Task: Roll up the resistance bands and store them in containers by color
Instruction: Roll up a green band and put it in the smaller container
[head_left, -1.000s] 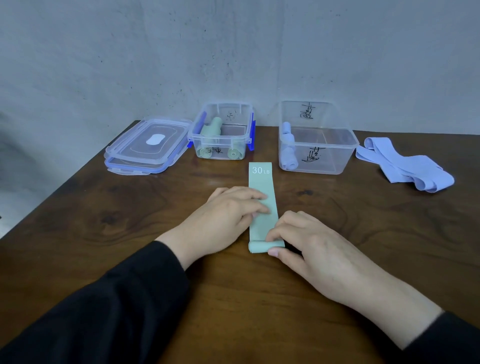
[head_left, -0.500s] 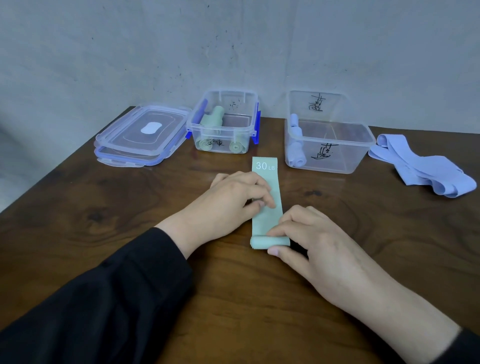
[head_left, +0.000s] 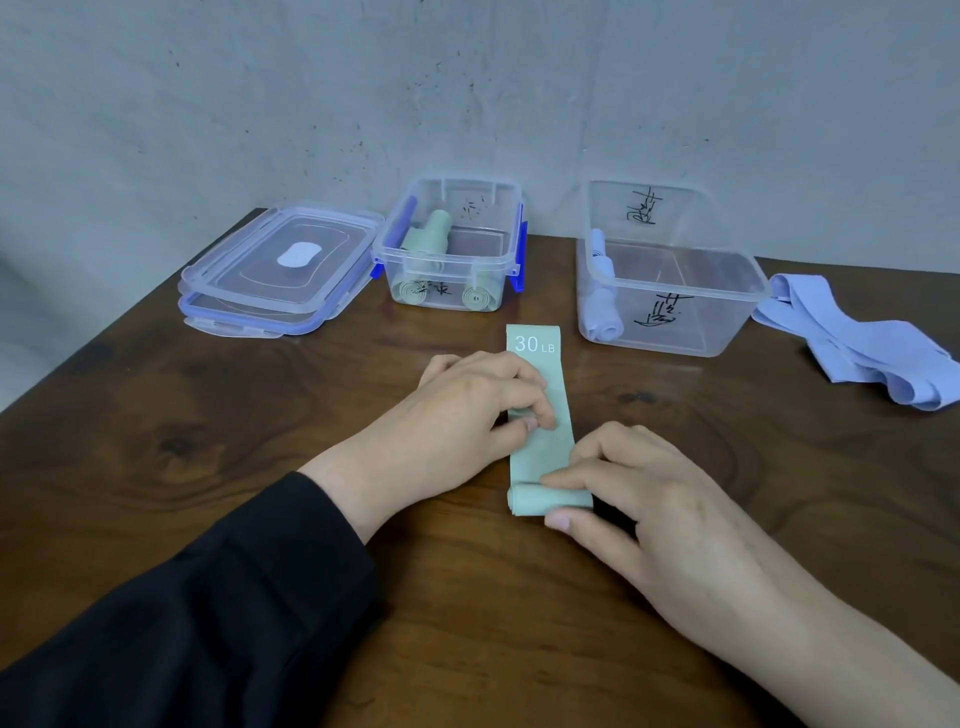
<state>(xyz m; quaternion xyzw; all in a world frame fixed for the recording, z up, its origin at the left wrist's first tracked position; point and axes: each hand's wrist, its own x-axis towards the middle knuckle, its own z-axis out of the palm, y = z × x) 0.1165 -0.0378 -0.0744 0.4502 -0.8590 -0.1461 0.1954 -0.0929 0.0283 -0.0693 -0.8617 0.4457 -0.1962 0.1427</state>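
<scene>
A mint-green resistance band (head_left: 540, 374) marked "30 LB" lies flat on the wooden table (head_left: 208, 415), its near end wound into a small roll (head_left: 530, 504). My right hand (head_left: 639, 499) pinches that roll between thumb and fingers. My left hand (head_left: 462, 410) pinches the band's left edge at mid length with curled fingers. Behind it stand a small clear container (head_left: 447, 258) with blue clips holding rolled green bands and a larger clear container (head_left: 691, 296) with rolled blue bands (head_left: 602, 306) along its left wall.
Loose blue bands (head_left: 857, 343) lie in a heap at the right of the table. Two stacked clear lids (head_left: 275, 270) sit at the back left. A grey wall runs behind the table.
The roll at the near end has grown slightly under my right hand. My left fingers have curled from pressing flat to pinching the band's edge. The camera has moved closer.
</scene>
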